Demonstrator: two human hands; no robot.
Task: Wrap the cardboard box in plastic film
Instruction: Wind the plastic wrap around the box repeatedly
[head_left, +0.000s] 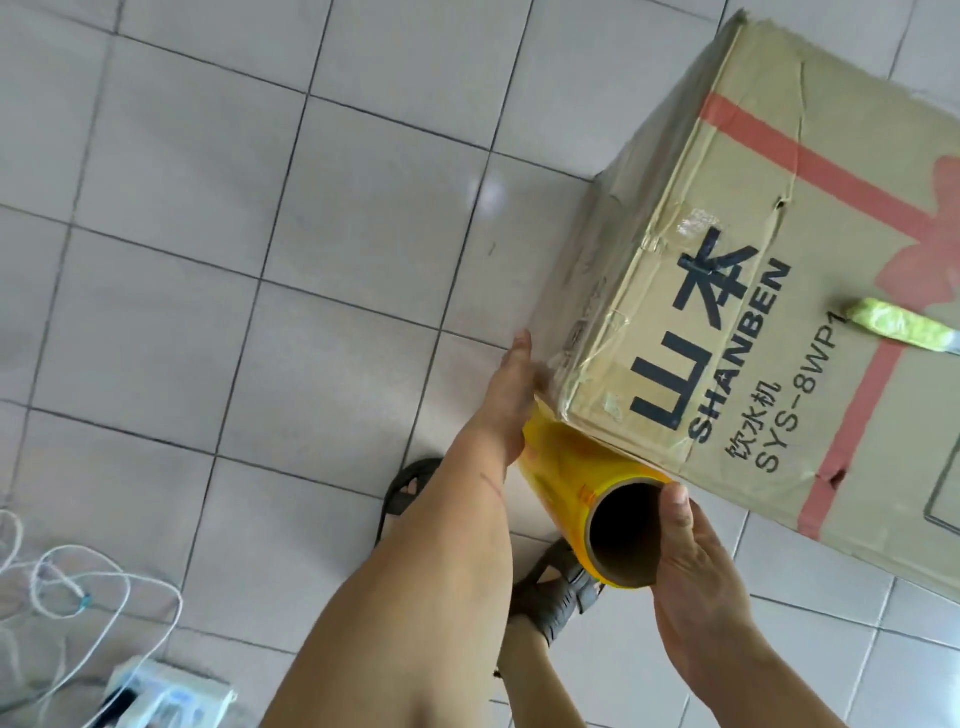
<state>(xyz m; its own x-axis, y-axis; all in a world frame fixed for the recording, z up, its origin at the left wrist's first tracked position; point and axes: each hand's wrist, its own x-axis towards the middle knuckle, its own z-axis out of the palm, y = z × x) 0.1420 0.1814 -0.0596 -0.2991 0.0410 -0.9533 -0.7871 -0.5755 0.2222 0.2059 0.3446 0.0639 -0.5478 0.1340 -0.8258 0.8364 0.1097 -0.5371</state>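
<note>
Head view: we see a large brown cardboard box (779, 291), printed with black "SHANBEN" lettering and red stripes, standing on the light grey tiled floor (260, 260) at the right of the frame. A yellow roll of plastic film on a cardboard core (582, 483) lies against the box's near lower corner. Our left hand (511, 395) rests with straight, released fingers along the box's left side face, just above the roll. Our right hand (691, 566) grasps the roll's open near end, thumb at the core rim. A green-handled tool (898, 325) lies on the box top. White cords (78, 587) lie on the floor at lower left. Dark sandals (550, 587) show below the roll.
</note>
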